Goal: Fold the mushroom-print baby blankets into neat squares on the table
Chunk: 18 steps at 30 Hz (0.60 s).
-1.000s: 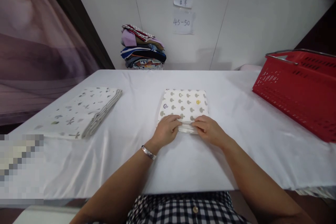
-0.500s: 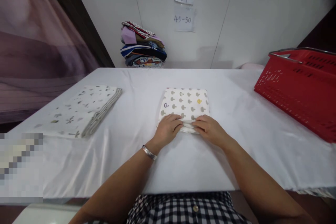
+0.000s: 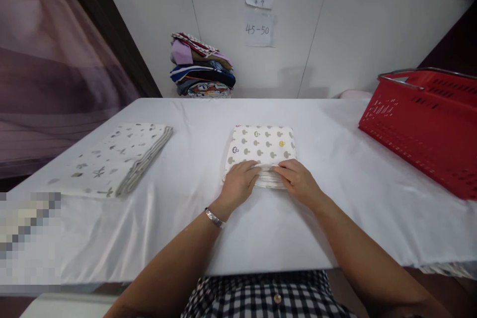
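Both hands grip folded cloth near red basket.

Both arms reach forward, bare to the elbows. The left hand and the right hand lie palm down, side by side, fingers curled, fingertips almost touching each other.
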{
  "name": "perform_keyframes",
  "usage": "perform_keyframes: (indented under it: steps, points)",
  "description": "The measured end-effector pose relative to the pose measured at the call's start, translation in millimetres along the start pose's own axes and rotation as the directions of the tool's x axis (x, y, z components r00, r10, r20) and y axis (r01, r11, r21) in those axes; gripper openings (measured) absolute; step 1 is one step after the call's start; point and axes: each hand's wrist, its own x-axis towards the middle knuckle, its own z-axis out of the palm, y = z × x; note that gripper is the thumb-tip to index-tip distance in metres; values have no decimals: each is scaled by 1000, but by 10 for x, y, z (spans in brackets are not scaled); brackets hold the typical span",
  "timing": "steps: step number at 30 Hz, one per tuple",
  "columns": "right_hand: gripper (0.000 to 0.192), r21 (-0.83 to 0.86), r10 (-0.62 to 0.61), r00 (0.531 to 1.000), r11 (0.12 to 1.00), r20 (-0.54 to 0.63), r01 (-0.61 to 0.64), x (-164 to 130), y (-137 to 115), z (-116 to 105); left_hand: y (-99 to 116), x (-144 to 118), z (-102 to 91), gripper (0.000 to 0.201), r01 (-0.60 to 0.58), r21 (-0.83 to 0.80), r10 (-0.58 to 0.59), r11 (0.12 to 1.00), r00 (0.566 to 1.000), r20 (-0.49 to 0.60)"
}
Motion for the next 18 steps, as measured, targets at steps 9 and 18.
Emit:
perform_keyframes:
  steps: [9,18]
  points:
    - [28,-26,20,1000,999,22,-19,-3,5,37,83,137,-48,16,-103,100,94,990,992,86]
    - [29,-6,-3,999,1000,43,3,19,-35,-7,214,227,-36,20,-191,51,188,980,980,66]
